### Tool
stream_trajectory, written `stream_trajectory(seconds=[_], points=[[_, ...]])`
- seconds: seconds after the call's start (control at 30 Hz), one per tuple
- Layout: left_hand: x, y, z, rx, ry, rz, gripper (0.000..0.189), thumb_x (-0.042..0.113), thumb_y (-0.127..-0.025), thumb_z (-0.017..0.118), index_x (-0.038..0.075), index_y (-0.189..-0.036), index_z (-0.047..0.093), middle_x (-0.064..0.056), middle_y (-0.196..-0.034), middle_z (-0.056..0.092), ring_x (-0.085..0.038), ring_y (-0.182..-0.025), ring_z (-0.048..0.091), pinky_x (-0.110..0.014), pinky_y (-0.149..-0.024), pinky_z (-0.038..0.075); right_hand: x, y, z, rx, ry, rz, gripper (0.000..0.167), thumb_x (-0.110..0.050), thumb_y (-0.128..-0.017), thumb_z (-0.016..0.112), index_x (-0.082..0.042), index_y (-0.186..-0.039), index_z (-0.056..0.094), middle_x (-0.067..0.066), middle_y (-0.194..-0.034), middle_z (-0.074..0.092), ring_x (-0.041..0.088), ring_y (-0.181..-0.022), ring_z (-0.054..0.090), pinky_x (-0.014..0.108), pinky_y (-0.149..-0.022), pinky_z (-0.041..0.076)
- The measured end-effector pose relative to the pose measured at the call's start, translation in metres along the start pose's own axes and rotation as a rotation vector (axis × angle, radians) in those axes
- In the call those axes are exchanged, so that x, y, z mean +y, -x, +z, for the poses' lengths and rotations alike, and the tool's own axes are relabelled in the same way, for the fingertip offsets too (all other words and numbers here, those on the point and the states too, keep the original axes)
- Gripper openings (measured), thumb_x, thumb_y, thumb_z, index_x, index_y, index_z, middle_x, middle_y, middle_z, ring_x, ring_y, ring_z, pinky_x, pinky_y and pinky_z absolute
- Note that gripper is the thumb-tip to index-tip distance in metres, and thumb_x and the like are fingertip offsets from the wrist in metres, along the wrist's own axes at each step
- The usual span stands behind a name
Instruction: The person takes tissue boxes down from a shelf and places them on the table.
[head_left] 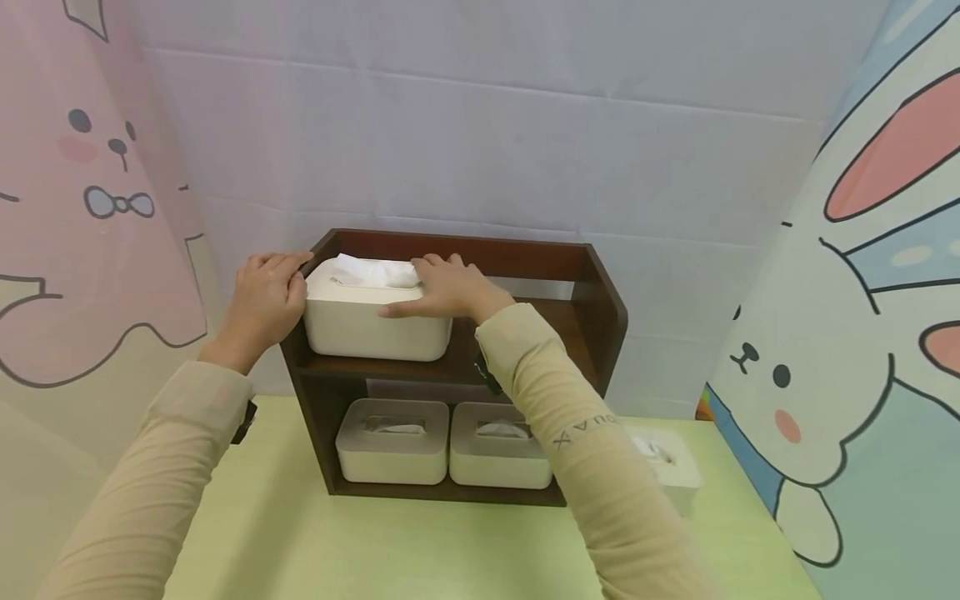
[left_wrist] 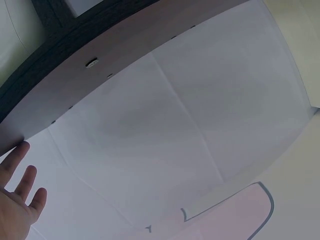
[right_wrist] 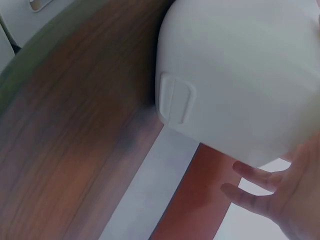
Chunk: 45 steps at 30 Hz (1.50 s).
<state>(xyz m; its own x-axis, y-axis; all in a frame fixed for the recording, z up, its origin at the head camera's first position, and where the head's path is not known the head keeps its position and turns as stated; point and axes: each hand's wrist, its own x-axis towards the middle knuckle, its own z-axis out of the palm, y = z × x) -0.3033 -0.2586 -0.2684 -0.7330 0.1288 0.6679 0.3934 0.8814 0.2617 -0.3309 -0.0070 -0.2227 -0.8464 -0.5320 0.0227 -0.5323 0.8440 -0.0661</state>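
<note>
A white tissue box (head_left: 378,329) with tissue showing in its top slot sits at the left of the brown wooden shelf's upper tier. My right hand (head_left: 461,287) lies across its right part, thumb along the front and fingers stretched over the top. In the right wrist view, spread fingers (right_wrist: 255,187) extend past the box's edge. At the shelf's upper left side panel (head_left: 322,250), my left hand (head_left: 266,296) touches the edge beside the box. The left wrist view shows its fingers (left_wrist: 27,182) nearly straight outside the panel; the thumb is hidden there.
Two more tissue boxes (head_left: 393,442) stand side by side on the shelf's lower tier. Another white tissue box (head_left: 667,458) is on the light green table (head_left: 420,550), right of the shelf and partly behind my right sleeve. Curtains with cartoon animals hang at both sides.
</note>
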Motion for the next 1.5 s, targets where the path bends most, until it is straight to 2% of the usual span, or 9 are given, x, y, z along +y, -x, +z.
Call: stream_trajectory(seconds=[0.17,0.4,0.73,1.13,1.5], points=[[-0.001,0.000,0.000,-0.011,-0.005,-0.004,0.041,0.013,-0.092,0.030,0.001,-0.122,0.055,-0.023,-0.124,0.054,-0.044,-0.113,0.041,-0.059,-0.093,0.028,-0.005,-0.004,0.002,-0.019,-0.060,-0.001,0.100,-0.078,-0.070,0.046,-0.017,-0.145,0.022,0.002,-0.147,0.026,0.029,-0.129,0.028,0.049,-0.104,0.031],[-0.003,-0.001,0.000,0.014,0.011,0.001,0.040,0.013,-0.092,0.032,0.000,-0.121,0.056,-0.023,-0.122,0.056,-0.044,-0.111,0.042,-0.058,-0.092,0.029,-0.009,-0.007,0.004,-0.016,-0.112,-0.002,0.101,-0.076,-0.067,0.051,-0.022,-0.146,0.020,0.002,-0.149,0.022,0.029,-0.130,0.025,0.050,-0.103,0.031],[-0.003,-0.001,-0.001,-0.001,0.001,-0.003,0.041,0.014,-0.092,0.031,0.002,-0.122,0.056,-0.022,-0.123,0.055,-0.044,-0.113,0.042,-0.059,-0.092,0.028,-0.009,-0.008,0.005,0.005,-0.087,-0.028,0.101,-0.076,-0.067,0.053,-0.019,-0.145,0.024,0.003,-0.139,0.034,0.024,-0.113,0.034,0.039,-0.092,0.040],[-0.004,0.000,0.000,0.011,0.008,-0.008,0.040,0.014,-0.092,0.032,0.001,-0.121,0.056,-0.022,-0.122,0.056,-0.043,-0.112,0.043,-0.058,-0.091,0.029,-0.011,-0.008,0.006,0.044,0.002,-0.024,0.099,-0.078,-0.069,0.046,-0.017,-0.145,0.026,0.003,-0.129,0.043,0.023,-0.103,0.039,0.037,-0.085,0.042],[-0.004,-0.001,0.000,0.002,0.014,-0.007,0.040,0.014,-0.093,0.031,0.001,-0.122,0.055,-0.022,-0.123,0.055,-0.043,-0.113,0.042,-0.058,-0.092,0.028,-0.009,-0.002,0.006,0.071,0.002,-0.038,0.095,-0.078,-0.069,0.046,-0.020,-0.143,0.031,0.002,-0.124,0.046,0.023,-0.098,0.040,0.036,-0.082,0.042]])
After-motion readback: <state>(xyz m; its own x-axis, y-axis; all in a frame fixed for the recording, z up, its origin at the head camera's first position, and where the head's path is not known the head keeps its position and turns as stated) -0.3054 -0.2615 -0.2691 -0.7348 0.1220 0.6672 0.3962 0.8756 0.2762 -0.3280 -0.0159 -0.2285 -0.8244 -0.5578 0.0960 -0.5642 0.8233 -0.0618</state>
